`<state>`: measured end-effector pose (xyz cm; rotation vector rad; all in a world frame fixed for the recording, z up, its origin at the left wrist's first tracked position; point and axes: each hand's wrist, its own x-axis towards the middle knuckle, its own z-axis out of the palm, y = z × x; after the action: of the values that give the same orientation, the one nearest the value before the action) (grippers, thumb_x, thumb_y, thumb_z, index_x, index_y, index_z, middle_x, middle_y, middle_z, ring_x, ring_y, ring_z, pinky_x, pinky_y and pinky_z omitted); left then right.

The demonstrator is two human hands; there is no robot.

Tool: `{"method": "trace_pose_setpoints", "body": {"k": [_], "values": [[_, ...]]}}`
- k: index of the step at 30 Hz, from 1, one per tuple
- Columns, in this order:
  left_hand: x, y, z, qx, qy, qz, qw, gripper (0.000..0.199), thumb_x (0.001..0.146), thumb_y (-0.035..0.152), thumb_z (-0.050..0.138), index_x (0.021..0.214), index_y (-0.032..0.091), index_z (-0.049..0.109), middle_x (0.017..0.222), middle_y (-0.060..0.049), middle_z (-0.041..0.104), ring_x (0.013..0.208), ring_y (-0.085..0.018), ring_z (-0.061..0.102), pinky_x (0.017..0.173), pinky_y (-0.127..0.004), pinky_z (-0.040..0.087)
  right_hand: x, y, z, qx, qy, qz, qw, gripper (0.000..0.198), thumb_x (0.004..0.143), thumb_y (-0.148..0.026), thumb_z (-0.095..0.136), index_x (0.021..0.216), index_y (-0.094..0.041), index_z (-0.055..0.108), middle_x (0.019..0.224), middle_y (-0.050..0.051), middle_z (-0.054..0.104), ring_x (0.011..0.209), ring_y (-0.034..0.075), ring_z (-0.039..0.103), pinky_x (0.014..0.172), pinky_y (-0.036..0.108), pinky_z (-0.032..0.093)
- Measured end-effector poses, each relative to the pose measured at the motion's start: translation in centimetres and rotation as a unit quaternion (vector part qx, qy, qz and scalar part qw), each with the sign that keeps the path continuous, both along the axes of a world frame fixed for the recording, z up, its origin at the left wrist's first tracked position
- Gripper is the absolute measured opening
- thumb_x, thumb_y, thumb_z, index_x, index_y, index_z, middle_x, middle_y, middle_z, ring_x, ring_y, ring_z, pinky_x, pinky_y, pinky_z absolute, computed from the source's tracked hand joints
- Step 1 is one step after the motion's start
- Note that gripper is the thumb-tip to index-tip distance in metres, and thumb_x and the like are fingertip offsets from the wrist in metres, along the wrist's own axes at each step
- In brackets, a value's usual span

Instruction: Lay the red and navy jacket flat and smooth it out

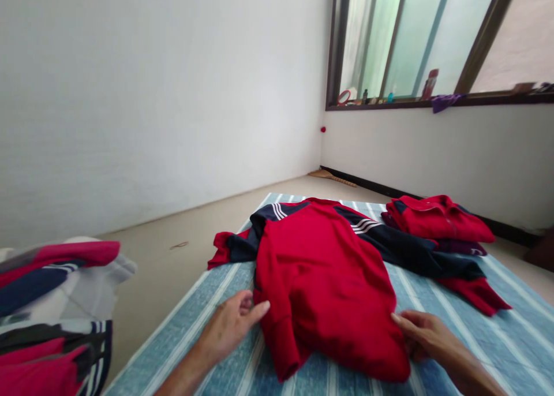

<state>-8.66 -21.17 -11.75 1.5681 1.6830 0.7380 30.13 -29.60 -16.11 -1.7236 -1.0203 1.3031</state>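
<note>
A red jacket (320,246) with navy sleeves and white stripes lies spread on a blue striped sheet (234,280). Its sleeves reach out to both sides. Along its left side runs a red fabric tube (279,321) with a hemmed end; whether this belongs to the jacket I cannot tell. My left hand (231,324) is at that left edge, thumb over the red cloth and fingers loosely bent, thumb and forefinger apart. At the lower right edge, my right hand (422,335) has its thumb on the red cloth and its fingers curled, partly hidden.
Folded red clothes (441,220) are stacked at the sheet's far right. More clothes (56,303) are piled at the left, blurred. A broom (329,175) lies by the far corner. Small items and a bottle (430,85) stand on the window sill.
</note>
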Motion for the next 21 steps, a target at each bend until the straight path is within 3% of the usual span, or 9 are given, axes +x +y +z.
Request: {"method": "trace_pose_setpoints", "body": {"k": [2, 6, 9, 12, 15, 17, 19, 21], "values": [[1.3, -3.3, -0.6, -0.019, -0.010, -0.040, 0.999, 0.084, 0.062, 0.055, 0.071, 0.131, 0.011, 0.052, 0.123, -0.020, 0.062, 0.113, -0.035, 0.059, 0.095, -0.042, 0.047, -0.7, -0.7, 0.9, 0.032, 0.011, 0.029, 0.999, 0.044, 0.069, -0.061, 0.065, 0.073, -0.018, 0.062, 0.065, 0.001, 0.064, 0.062, 0.016, 0.061, 0.055, 0.023, 0.044], [4.2, -7.2, -2.7, 0.038, 0.032, -0.078, 0.996, 0.107, 0.055, 0.044, 0.078, 0.147, 0.017, 0.030, 0.149, -0.017, 0.035, 0.136, -0.036, 0.033, 0.111, -0.044, 0.031, -2.2, -1.6, 1.3, 0.102, 0.053, 0.099, 0.988, 0.049, 0.061, -0.049, 0.073, 0.098, -0.018, 0.066, 0.102, 0.008, 0.069, 0.101, 0.029, 0.062, 0.084, 0.035, 0.049], [5.7, -7.7, -4.6, 0.098, 0.056, -0.066, 0.991, 0.097, 0.063, 0.035, 0.068, 0.148, 0.016, 0.027, 0.151, -0.015, 0.032, 0.139, -0.033, 0.028, 0.113, -0.043, 0.028, -3.1, -1.6, 0.1, 0.139, 0.045, 0.059, 0.988, 0.073, 0.053, -0.039, 0.077, 0.121, -0.020, 0.057, 0.117, 0.010, 0.064, 0.116, 0.032, 0.054, 0.094, 0.039, 0.045], [5.9, -6.8, -5.5, 0.118, 0.044, -0.028, 0.992, 0.084, 0.065, 0.026, 0.059, 0.144, 0.015, 0.035, 0.148, -0.012, 0.039, 0.135, -0.031, 0.037, 0.110, -0.040, 0.034, -3.7, -1.1, -1.2, 0.146, 0.006, 0.051, 0.988, 0.067, 0.056, -0.028, 0.071, 0.120, -0.019, 0.055, 0.112, 0.010, 0.066, 0.111, 0.031, 0.058, 0.092, 0.039, 0.046], [5.2, -5.7, -4.6, 0.080, -0.019, 0.026, 0.996, 0.062, 0.066, 0.030, 0.058, 0.126, 0.016, 0.056, 0.130, -0.014, 0.059, 0.123, -0.033, 0.052, 0.104, -0.039, 0.041, -4.4, -0.6, -1.4, 0.145, -0.051, 0.029, 0.988, 0.049, 0.058, -0.022, 0.063, 0.106, -0.018, 0.060, 0.095, 0.005, 0.070, 0.094, 0.028, 0.065, 0.082, 0.035, 0.050], [4.4, -5.3, -2.9, 0.029, -0.116, 0.063, 0.991, 0.045, 0.070, 0.037, 0.058, 0.110, 0.018, 0.064, 0.113, -0.012, 0.069, 0.113, -0.034, 0.060, 0.096, -0.040, 0.049, -4.7, -0.6, -0.7, 0.156, -0.070, -0.003, 0.985, 0.037, 0.060, -0.025, 0.062, 0.097, -0.018, 0.062, 0.083, 0.001, 0.070, 0.083, 0.025, 0.066, 0.074, 0.033, 0.051], [3.5, -4.9, -0.8, -0.004, -0.252, 0.109, 0.961, 0.038, 0.072, 0.037, 0.060, 0.105, 0.019, 0.065, 0.103, -0.009, 0.073, 0.103, -0.032, 0.065, 0.083, -0.040, 0.056, -4.7, -0.6, 0.8, 0.162, -0.023, -0.043, 0.986, 0.031, 0.062, -0.031, 0.065, 0.091, -0.019, 0.063, 0.078, 0.000, 0.070, 0.076, 0.024, 0.066, 0.069, 0.032, 0.051], [2.4, -4.6, 1.4, 0.007, -0.377, 0.178, 0.909, 0.037, 0.074, 0.031, 0.061, 0.109, 0.019, 0.063, 0.098, -0.007, 0.074, 0.094, -0.029, 0.069, 0.074, -0.037, 0.059, -4.2, -0.5, 2.5, 0.163, 0.093, -0.106, 0.976, 0.037, 0.062, -0.036, 0.071, 0.094, -0.020, 0.061, 0.081, 0.001, 0.072, 0.076, 0.024, 0.068, 0.068, 0.033, 0.053]]}}
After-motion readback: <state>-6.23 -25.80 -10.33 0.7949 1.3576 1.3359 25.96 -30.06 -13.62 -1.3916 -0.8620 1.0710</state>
